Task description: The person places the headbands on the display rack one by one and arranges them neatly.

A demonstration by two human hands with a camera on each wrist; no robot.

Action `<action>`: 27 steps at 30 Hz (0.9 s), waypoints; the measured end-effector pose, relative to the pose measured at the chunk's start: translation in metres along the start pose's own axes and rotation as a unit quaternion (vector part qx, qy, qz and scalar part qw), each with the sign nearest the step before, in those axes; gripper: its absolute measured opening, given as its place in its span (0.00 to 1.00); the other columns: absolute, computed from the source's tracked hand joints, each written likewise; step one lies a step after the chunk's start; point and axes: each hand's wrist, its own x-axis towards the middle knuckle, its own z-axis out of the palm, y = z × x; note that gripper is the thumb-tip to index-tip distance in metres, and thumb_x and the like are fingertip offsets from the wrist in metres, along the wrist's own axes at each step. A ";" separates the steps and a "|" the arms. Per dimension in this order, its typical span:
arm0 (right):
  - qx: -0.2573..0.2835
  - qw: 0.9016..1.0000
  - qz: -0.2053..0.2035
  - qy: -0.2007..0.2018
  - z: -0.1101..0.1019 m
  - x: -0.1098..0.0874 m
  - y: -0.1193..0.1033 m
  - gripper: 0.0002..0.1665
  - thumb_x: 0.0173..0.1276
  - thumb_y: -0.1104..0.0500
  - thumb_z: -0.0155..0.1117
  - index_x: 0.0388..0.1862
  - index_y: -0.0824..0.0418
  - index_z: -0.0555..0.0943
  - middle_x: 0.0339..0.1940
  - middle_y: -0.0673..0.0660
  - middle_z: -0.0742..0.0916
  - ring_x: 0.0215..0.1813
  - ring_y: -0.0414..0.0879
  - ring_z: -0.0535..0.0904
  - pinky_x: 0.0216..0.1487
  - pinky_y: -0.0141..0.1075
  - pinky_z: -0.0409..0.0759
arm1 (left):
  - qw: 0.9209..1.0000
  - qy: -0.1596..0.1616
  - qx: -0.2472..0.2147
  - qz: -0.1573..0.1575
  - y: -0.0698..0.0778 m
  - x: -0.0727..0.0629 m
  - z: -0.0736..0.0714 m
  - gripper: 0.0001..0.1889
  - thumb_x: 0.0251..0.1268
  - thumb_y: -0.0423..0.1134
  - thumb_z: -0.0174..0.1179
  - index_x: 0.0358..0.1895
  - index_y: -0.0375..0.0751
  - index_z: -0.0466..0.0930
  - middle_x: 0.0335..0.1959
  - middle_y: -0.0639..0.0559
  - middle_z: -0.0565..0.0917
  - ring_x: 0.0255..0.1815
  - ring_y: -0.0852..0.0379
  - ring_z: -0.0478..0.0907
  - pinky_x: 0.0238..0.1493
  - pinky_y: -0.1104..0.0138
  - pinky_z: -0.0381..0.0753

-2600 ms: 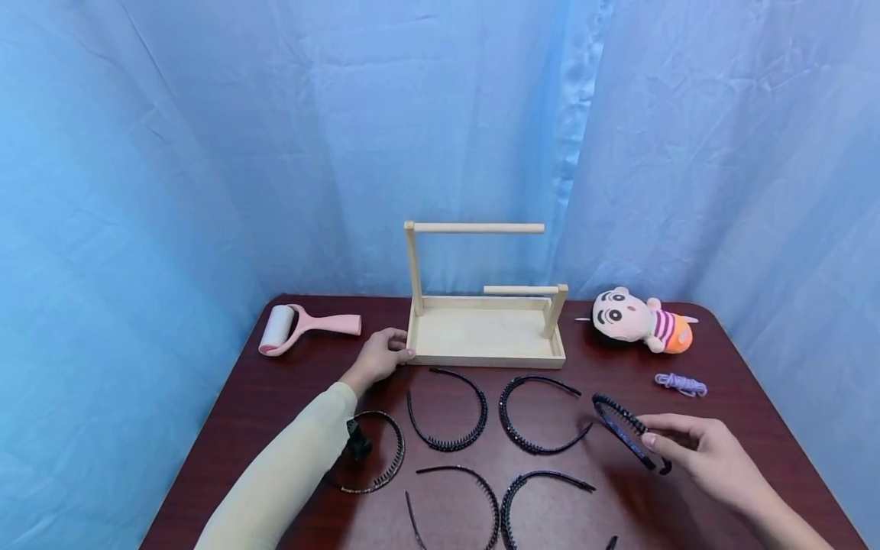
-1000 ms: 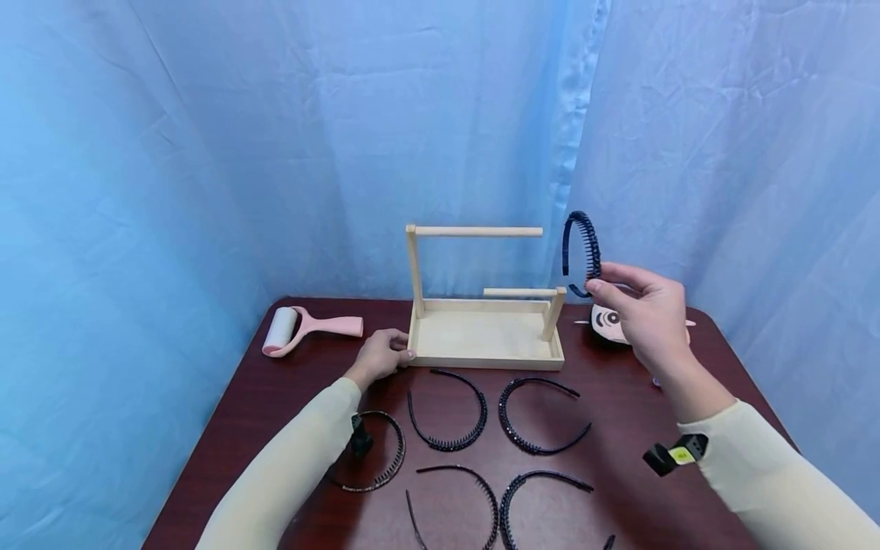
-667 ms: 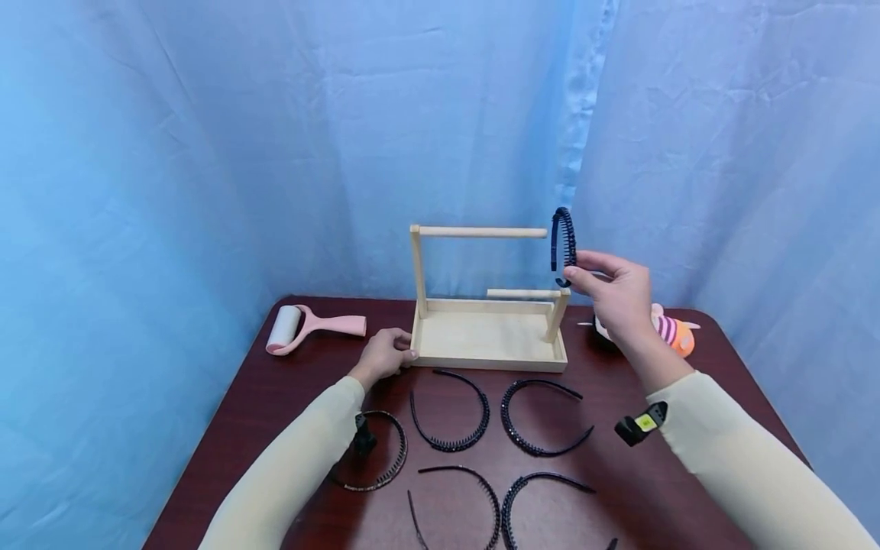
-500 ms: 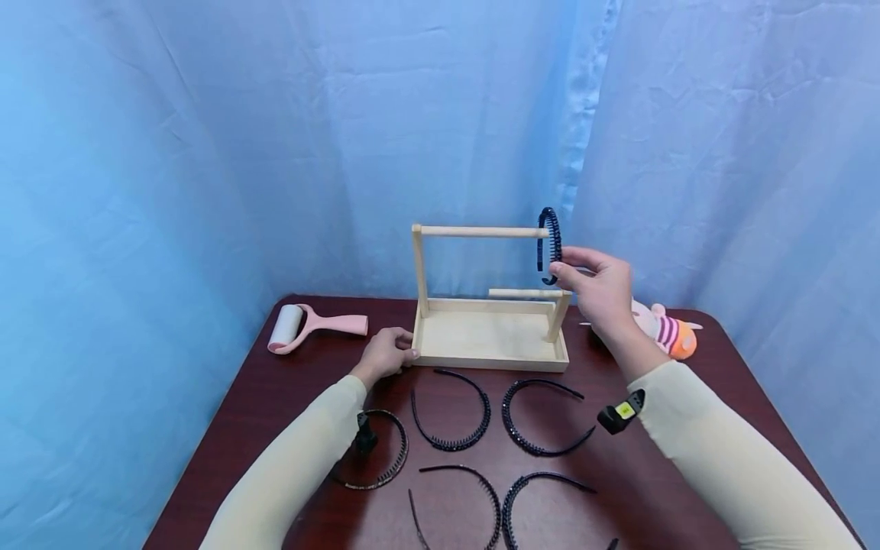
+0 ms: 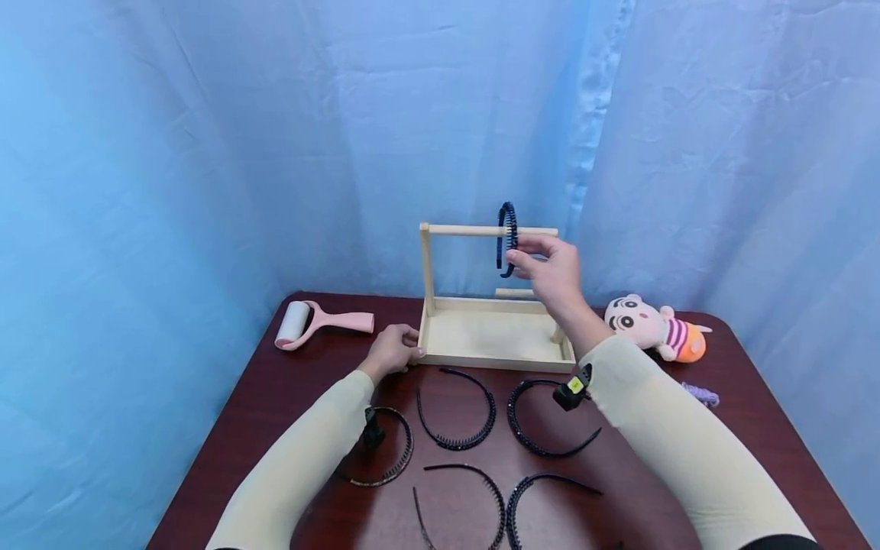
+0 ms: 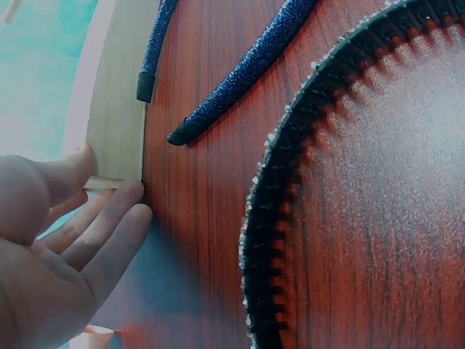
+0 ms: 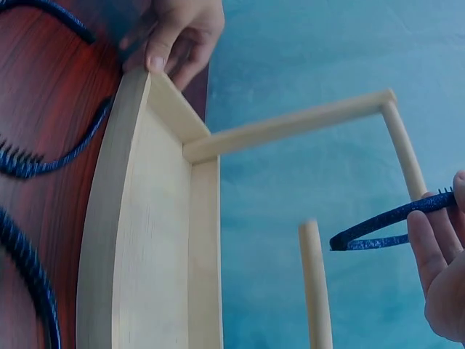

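Encircling rack bar, hairband in R hand, well above L hand.

rack's short post mostly behind right forearm in head view

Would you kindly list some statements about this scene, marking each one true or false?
1. The right hand holds a headband. True.
2. The lower rod passes through that headband. False: the upper rod does.
3. The left hand touches the stand. True.
4. A doll lies right of the stand. True.
5. The string lies left of the stand. False: a roller does.
6. Every headband hangs on the stand. False: several lie on the table.
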 end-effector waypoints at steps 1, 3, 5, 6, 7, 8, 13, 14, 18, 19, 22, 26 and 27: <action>0.003 1.000 0.000 -0.003 0.005 0.001 -0.001 0.22 0.67 0.58 0.75 0.58 0.63 0.85 0.45 0.55 0.89 0.40 0.40 0.88 0.46 0.41 0.89 | 1.000 -0.001 0.001 0.000 0.001 0.000 0.000 0.18 0.71 0.35 0.67 0.61 0.36 0.81 0.48 0.42 0.86 0.39 0.51 0.87 0.34 0.59 0.87; 0.006 1.000 0.000 -0.012 0.015 0.002 -0.003 0.21 0.67 0.58 0.75 0.57 0.63 0.85 0.45 0.56 0.89 0.41 0.41 0.89 0.46 0.43 0.89 | 1.000 -0.001 0.001 -0.002 0.002 0.000 0.000 0.18 0.71 0.35 0.67 0.60 0.35 0.81 0.48 0.42 0.87 0.38 0.51 0.87 0.34 0.60 0.87; 0.006 1.000 0.003 -0.020 0.025 0.002 -0.004 0.20 0.68 0.59 0.74 0.57 0.63 0.85 0.45 0.57 0.88 0.41 0.41 0.89 0.46 0.44 0.89 | 1.000 -0.001 0.000 -0.004 0.004 0.000 0.000 0.18 0.70 0.35 0.67 0.60 0.35 0.81 0.47 0.42 0.87 0.38 0.51 0.87 0.34 0.59 0.87; 0.007 1.000 0.005 -0.024 0.030 0.003 -0.005 0.20 0.68 0.59 0.74 0.57 0.63 0.85 0.46 0.58 0.88 0.41 0.42 0.89 0.46 0.44 0.89 | 1.000 0.000 -0.002 -0.006 0.004 0.000 0.001 0.18 0.70 0.35 0.67 0.60 0.35 0.81 0.47 0.41 0.87 0.38 0.51 0.87 0.34 0.59 0.87; 0.009 1.000 0.006 -0.027 0.035 0.004 -0.006 0.19 0.68 0.60 0.74 0.56 0.63 0.85 0.46 0.58 0.88 0.42 0.43 0.89 0.45 0.44 0.89 | 1.000 0.001 -0.004 -0.007 0.005 0.001 0.001 0.18 0.70 0.34 0.67 0.60 0.34 0.81 0.47 0.41 0.87 0.38 0.51 0.87 0.34 0.59 0.87; 0.010 0.999 0.009 -0.031 0.040 0.005 -0.006 0.19 0.68 0.60 0.74 0.57 0.63 0.85 0.46 0.59 0.88 0.42 0.44 0.89 0.45 0.43 0.89 | 1.000 0.002 -0.005 -0.008 0.006 0.001 0.001 0.18 0.70 0.34 0.67 0.60 0.34 0.81 0.47 0.41 0.87 0.38 0.50 0.87 0.34 0.59 0.87; 0.025 0.998 0.019 -0.048 0.059 0.010 -0.008 0.18 0.67 0.62 0.75 0.54 0.64 0.85 0.46 0.62 0.88 0.45 0.53 0.90 0.44 0.41 0.89 | 1.000 0.006 -0.004 -0.009 0.008 0.002 0.002 0.18 0.70 0.34 0.67 0.60 0.35 0.81 0.47 0.41 0.88 0.40 0.48 0.88 0.35 0.60 0.87; 0.026 0.998 0.021 -0.052 0.062 0.011 -0.007 0.17 0.67 0.63 0.75 0.54 0.65 0.85 0.46 0.62 0.88 0.45 0.54 0.90 0.43 0.41 0.89 | 1.000 0.005 -0.004 -0.008 0.008 0.002 0.003 0.18 0.70 0.34 0.67 0.60 0.35 0.81 0.47 0.41 0.88 0.40 0.48 0.88 0.35 0.60 0.87; 0.026 0.998 0.027 -0.059 0.074 0.013 -0.004 0.17 0.67 0.63 0.75 0.54 0.64 0.85 0.46 0.62 0.88 0.45 0.54 0.90 0.44 0.43 0.89 | 1.000 0.002 -0.005 -0.006 0.009 0.003 0.004 0.18 0.70 0.34 0.67 0.61 0.35 0.81 0.47 0.41 0.88 0.40 0.48 0.88 0.35 0.60 0.88; 0.024 0.998 0.028 -0.060 0.076 0.013 -0.004 0.18 0.67 0.63 0.75 0.54 0.64 0.85 0.46 0.62 0.88 0.45 0.54 0.90 0.44 0.43 0.89 | 1.000 0.001 -0.005 -0.006 0.009 0.003 0.004 0.18 0.70 0.34 0.67 0.61 0.35 0.81 0.47 0.41 0.88 0.40 0.49 0.88 0.35 0.60 0.88; 0.018 0.997 0.034 -0.061 0.081 0.014 -0.002 0.17 0.67 0.62 0.74 0.54 0.64 0.85 0.46 0.62 0.88 0.45 0.54 0.89 0.45 0.44 0.89 | 1.000 -0.002 -0.009 -0.008 0.010 0.003 0.005 0.18 0.70 0.33 0.67 0.60 0.35 0.81 0.47 0.41 0.88 0.38 0.50 0.88 0.35 0.60 0.88; 0.011 0.997 0.042 -0.060 0.084 0.015 0.000 0.17 0.68 0.62 0.74 0.54 0.63 0.84 0.47 0.61 0.87 0.45 0.55 0.89 0.44 0.42 0.89 | 1.000 -0.008 -0.022 -0.008 0.009 0.003 0.006 0.18 0.70 0.33 0.67 0.60 0.35 0.81 0.47 0.41 0.87 0.37 0.52 0.88 0.37 0.58 0.88; 0.011 0.997 0.043 -0.060 0.084 0.015 0.000 0.17 0.68 0.62 0.73 0.55 0.63 0.84 0.47 0.61 0.87 0.45 0.55 0.89 0.44 0.42 0.89 | 1.000 -0.008 -0.024 -0.007 0.009 0.004 0.006 0.18 0.70 0.33 0.67 0.60 0.35 0.81 0.47 0.41 0.87 0.37 0.52 0.88 0.37 0.58 0.88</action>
